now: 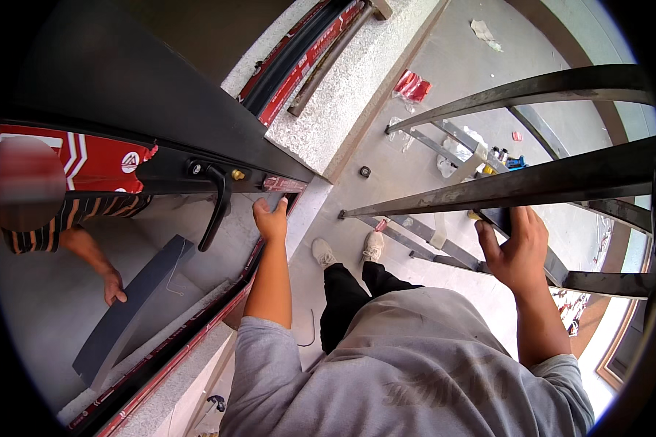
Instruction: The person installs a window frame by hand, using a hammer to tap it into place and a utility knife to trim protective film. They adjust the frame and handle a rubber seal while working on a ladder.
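Note:
My left hand (271, 218) is raised at the free edge of a dark door (175, 95). Its thumb and forefinger are apart, the fingertips at or close to the edge; contact is hard to tell. Just left of it are a black lever handle (216, 207) and a brass-coloured lock cylinder (237, 175). Torn red film (87, 156) covers part of the door. My right hand (519, 247) is closed round a crossbar of a dark metal ladder-like frame (444, 195) on my right. Its fingers are partly hidden behind the metal.
Beyond the door, a person in a striped shirt holds a long dark grey panel (135, 309). Red-taped frame strips (175, 357) run along the doorway. A round black piece (364, 172), red scraps (413, 86) and a blue tool (516, 162) lie on the floor.

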Available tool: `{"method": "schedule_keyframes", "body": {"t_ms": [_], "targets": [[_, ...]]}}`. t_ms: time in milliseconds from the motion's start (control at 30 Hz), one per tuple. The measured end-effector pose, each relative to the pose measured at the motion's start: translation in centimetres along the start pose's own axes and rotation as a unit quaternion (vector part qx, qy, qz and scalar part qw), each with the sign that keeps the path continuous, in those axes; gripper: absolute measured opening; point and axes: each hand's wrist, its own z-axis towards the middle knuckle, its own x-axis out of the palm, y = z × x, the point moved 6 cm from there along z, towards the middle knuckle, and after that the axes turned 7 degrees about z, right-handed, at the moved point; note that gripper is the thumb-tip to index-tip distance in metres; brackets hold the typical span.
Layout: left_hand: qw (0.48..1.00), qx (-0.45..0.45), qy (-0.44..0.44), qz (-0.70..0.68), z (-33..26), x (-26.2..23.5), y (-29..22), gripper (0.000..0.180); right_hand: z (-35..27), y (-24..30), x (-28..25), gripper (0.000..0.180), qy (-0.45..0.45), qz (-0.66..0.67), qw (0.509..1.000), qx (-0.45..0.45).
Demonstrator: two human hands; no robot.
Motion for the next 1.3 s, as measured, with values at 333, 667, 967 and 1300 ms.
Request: {"method": "schedule_keyframes", "body": {"t_ms": [333,667,967,1300], "targets": [[0.98,-0.039,-0.106,-0.164,4.3,10.2,4.5,0.069,-3.0,-3.2,1.5,0.037,0.034,-0.04,0.998,0.017],[0.979,-0.068,-0.176,-0.074,3.3,11.4,3.3,0.102,-5.0,-5.1,1.0,0.031,0.015,-0.001,0.996,0.092],[0.981,-0.022,-0.166,-0.095,4.0,11.5,3.9,0.103,-5.6,-5.3,0.9,0.04,0.01,0.017,0.993,0.117],[0.985,-0.036,-0.156,-0.064,4.3,11.8,5.6,0.103,-4.3,-5.0,1.1,0.045,0.05,0.016,0.995,0.089]]}}
